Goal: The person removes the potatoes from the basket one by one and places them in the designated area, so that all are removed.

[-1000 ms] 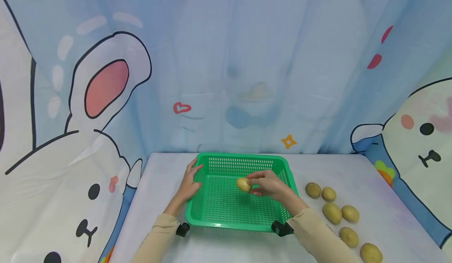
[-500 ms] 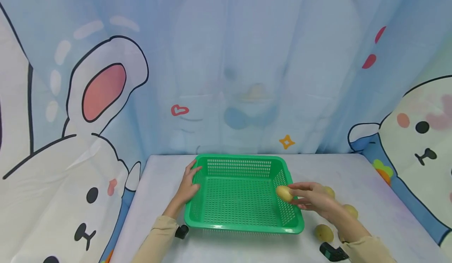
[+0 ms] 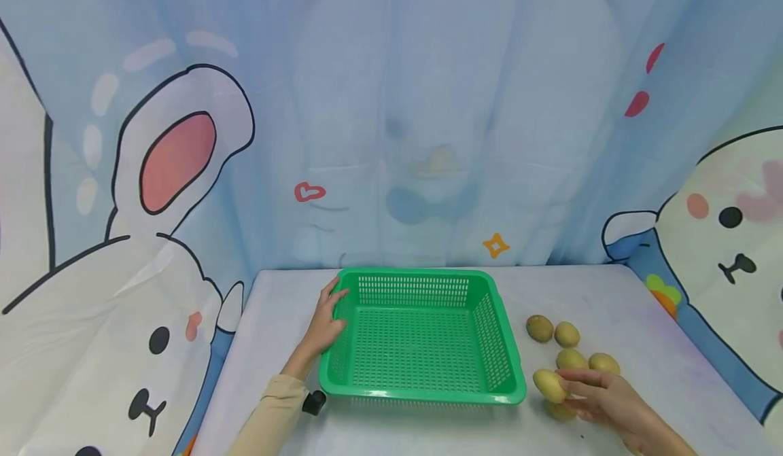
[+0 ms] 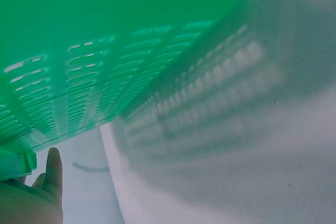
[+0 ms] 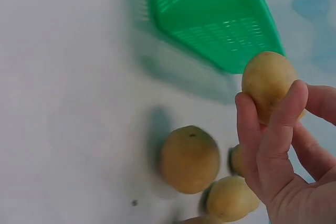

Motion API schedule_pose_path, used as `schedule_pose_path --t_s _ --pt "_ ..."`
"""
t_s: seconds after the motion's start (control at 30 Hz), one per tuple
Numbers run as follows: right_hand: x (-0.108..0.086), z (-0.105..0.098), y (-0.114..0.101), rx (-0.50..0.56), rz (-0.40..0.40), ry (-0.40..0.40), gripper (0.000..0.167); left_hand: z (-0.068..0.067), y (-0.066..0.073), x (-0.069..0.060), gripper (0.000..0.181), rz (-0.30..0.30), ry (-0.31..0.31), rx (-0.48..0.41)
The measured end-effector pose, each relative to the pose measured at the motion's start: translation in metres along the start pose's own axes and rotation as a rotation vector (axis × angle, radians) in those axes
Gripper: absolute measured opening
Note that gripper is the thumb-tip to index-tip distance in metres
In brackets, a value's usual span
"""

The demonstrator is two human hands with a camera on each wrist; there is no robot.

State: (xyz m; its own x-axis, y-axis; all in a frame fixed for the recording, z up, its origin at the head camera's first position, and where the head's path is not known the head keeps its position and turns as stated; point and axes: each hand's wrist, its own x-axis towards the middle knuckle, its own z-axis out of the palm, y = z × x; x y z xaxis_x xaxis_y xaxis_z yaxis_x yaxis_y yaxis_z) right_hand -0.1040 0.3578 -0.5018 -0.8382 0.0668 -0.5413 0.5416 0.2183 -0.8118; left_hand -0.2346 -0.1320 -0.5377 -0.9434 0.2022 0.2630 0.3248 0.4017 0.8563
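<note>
A potato (image 3: 549, 385) is pinched in my right hand (image 3: 602, 398), between thumb and fingertips. The right wrist view shows the held potato (image 5: 269, 80) up off the tabletop. Below and around that hand lie several other potatoes, among them a brown one (image 3: 540, 328) and a rounder one (image 5: 190, 159) near the wrist camera. My left hand (image 3: 326, 320) holds the left rim of a green plastic basket (image 3: 422, 398), with fingers over its far left edge. From the left wrist, part of the left hand (image 4: 39, 200) shows at the basket's rim, beside its slotted wall (image 4: 79, 77).
The basket stands on a white-covered table (image 3: 440, 435) and its floor is bare. Behind the table hangs a blue curtain (image 3: 391, 102) with cartoon animals. A small dark speck (image 5: 134, 202) lies on the cloth near the potatoes.
My right hand has moved from above the basket, over its right rim, to the loose potatoes, carrying the potato with it. The left hand and basket have stayed in place.
</note>
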Motion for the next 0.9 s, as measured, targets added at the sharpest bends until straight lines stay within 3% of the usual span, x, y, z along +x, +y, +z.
schedule_pose_path --t_s 0.07,0.27,0.6,0.9 --pt "0.000 0.004 0.008 -0.031 0.026 0.028 0.049 -0.001 -0.001 0.000 0.069 0.000 0.003 -0.001" --pt "0.002 0.013 0.027 -0.144 0.054 0.005 0.067 -0.001 -0.004 0.000 0.071 -0.011 0.008 -0.002" --pt "-0.008 0.026 0.033 -0.252 0.044 0.047 0.057 -0.002 -0.003 -0.001 0.071 -0.024 0.004 -0.009" --pt "-0.004 0.029 0.061 -0.260 0.071 0.074 0.060 -0.004 -0.006 -0.001 0.072 -0.020 0.011 -0.005"
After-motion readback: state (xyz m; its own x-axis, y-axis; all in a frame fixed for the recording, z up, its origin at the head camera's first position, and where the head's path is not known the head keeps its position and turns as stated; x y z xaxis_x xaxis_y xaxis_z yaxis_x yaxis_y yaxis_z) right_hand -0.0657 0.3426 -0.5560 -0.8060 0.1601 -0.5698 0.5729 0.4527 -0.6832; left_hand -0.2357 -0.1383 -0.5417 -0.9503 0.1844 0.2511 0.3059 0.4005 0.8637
